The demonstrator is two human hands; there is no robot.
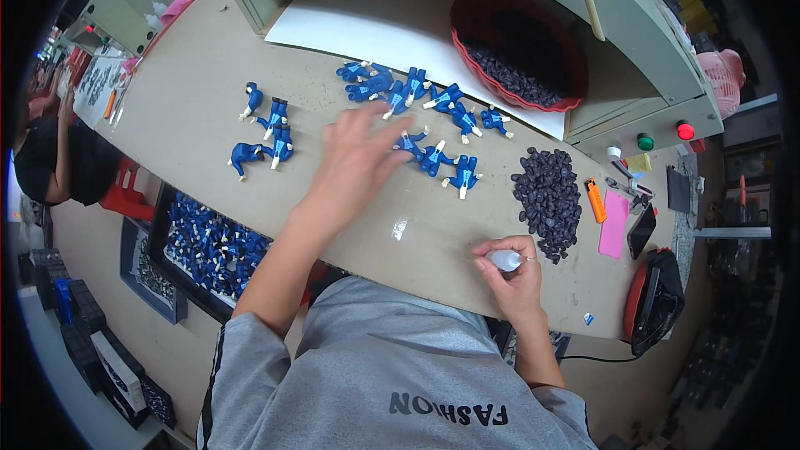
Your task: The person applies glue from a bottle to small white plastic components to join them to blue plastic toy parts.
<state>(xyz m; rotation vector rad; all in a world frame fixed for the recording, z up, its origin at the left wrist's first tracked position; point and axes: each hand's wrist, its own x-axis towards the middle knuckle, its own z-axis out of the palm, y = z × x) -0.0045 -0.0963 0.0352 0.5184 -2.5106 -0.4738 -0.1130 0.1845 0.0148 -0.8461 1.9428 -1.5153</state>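
My left hand (354, 154) reaches over the bench among small blue toy figures with pale hands, its fingers apart and somewhat blurred. The fingertips are close to a blue figure (408, 143); whether they touch it I cannot tell. Beyond the fingers lies a larger group of headless-looking blue figures (444, 98), and a small cluster of figures (275, 118) rests to the left of the hand. My right hand (515, 287), near the front edge of the bench, is closed around a small white squeeze bottle (503, 260).
A pile of small dark pieces (546, 196) lies to the right, with a red bowl (575, 103) of similar pieces behind. An orange cutter (596, 200), pink sheet (614, 223) and black pouch (656, 300) are farther right. A bin of blue figures (208, 242) stands below left; a person (62, 154) sits beyond.
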